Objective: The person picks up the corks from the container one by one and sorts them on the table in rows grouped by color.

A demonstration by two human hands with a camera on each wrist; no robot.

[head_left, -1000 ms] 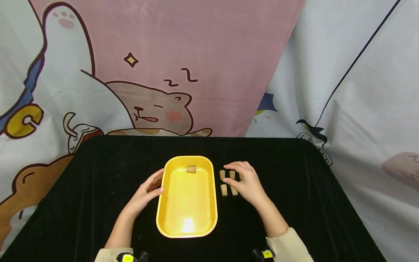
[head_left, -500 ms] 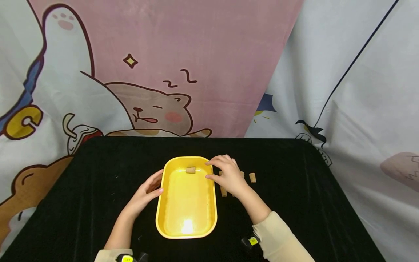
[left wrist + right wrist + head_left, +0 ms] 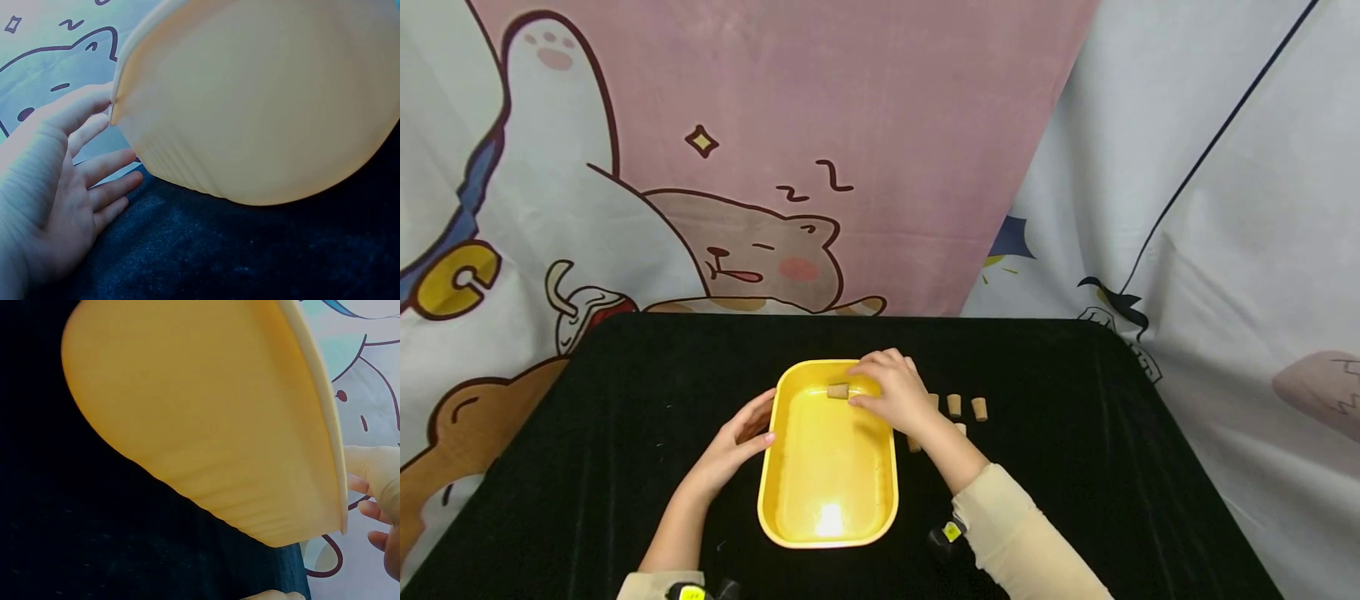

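Observation:
A yellow rectangular tray [image 3: 827,467] lies with a single cork [image 3: 838,391] near its far wall. My left hand [image 3: 735,439] touches the tray's left side, its fingers mostly extended in the left wrist view against the outer wall [image 3: 181,169]. Over the far right corner reaches my right hand [image 3: 895,390], thumb and forefinger apart and pointing toward that cork; nothing shows between them. In the right wrist view, the tray rim hides the tips of my right hand [image 3: 381,494]. Several more corks [image 3: 954,405] are on the cloth to the right, some partly covered by my right hand and wrist.
A black cloth [image 3: 1060,458] covers the table. Behind it hangs a printed curtain [image 3: 925,167] with cartoon animals. The tray's raised rim [image 3: 896,492] stands between the tray floor and the loose corks.
My right hand has moved left from above the loose corks to over the tray, uncovering corks at the right. My left hand, the tray and the cork inside have stayed put.

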